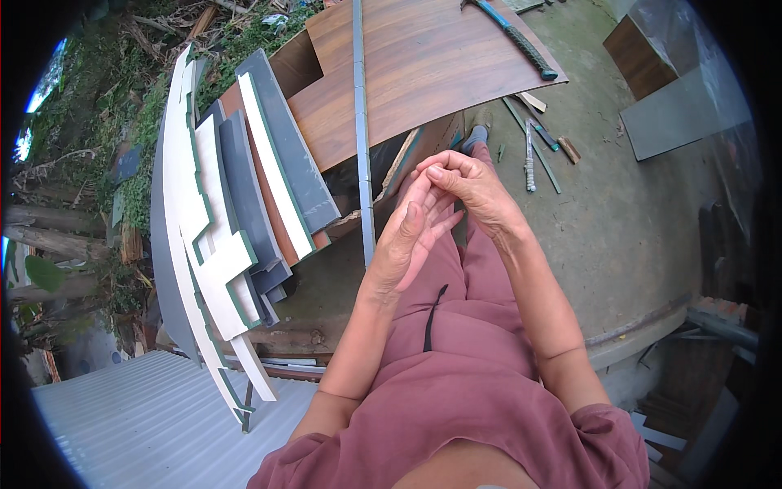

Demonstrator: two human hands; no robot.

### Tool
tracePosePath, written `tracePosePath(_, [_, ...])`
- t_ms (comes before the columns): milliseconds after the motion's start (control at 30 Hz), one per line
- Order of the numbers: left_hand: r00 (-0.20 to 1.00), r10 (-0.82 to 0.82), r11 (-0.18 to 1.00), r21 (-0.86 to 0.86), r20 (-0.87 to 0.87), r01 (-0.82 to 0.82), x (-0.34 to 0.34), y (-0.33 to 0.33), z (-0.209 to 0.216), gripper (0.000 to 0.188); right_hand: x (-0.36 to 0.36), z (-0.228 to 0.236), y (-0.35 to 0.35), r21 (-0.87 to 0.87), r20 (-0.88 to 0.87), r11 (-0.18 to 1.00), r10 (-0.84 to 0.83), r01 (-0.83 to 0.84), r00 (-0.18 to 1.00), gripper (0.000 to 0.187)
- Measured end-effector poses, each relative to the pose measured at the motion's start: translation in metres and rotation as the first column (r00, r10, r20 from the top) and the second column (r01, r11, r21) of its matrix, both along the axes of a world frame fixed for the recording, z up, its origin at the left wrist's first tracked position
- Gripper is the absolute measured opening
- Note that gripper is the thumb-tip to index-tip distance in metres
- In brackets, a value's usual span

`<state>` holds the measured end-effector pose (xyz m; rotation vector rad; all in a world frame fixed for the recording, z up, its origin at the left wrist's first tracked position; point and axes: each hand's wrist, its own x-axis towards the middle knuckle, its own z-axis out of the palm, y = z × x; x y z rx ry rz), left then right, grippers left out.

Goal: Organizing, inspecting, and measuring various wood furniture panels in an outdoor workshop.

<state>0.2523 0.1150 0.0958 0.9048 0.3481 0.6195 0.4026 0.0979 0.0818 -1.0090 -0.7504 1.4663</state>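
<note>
We press our left hand (411,244) and right hand (468,183) together, holding nothing, above stacked boards (236,212) and a wood panel (423,65).

Soft, even daylight fills the scene, bright but without hard sun. Shadows are faint: a dim one lies under the stacked panel offcuts (236,212) at centre left, and a slight one beside the hands at centre. The wood-grain sheet (423,65) at the top shows a mild sheen, no harsh glare. Patches of sky at the far upper left are blown out to blue-white. Focus is crisp in the middle; fisheye bending curves straight edges toward the rim, and the corners fall to black.
</note>
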Motion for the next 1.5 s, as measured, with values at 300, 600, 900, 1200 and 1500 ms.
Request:
tracePosePath(300, [1.0,-0.027,1.0,0.0,0.011,0.027,-0.001,0.0,-0.001,0.094,0.0,0.001,-0.002,0.014,-0.063,1.0,0.024,-0.023,0.998,0.028])
tracePosePath(600, [1.0,0.001,1.0,0.001,0.0,-0.001,0.001,-0.001,-0.001,0.094,0.0,0.001,-0.003,0.027,-0.022,1.0,-0.012,0.013,1.0,0.024])
tracePosePath(900, [1.0,-0.02,1.0,0.023,-0.005,0.02,0.003,-0.001,0.001,0.097,0.001,0.005,-0.004,0.05,-0.045,0.999,0.011,-0.009,0.999,0.024])
tracePosePath(1200, [1.0,-0.024,0.999,0.043,-0.01,0.024,0.0,0.0,0.001,0.1,-0.001,0.011,-0.004,0.073,-0.015,0.997,0.01,-0.009,1.0,0.027])
tracePosePath(1500, [0.999,-0.038,0.999,0.037,-0.015,0.038,0.0,0.002,-0.005,0.099,-0.004,0.01,-0.004,0.066,-0.041,0.998,-0.009,0.011,0.999,0.026])
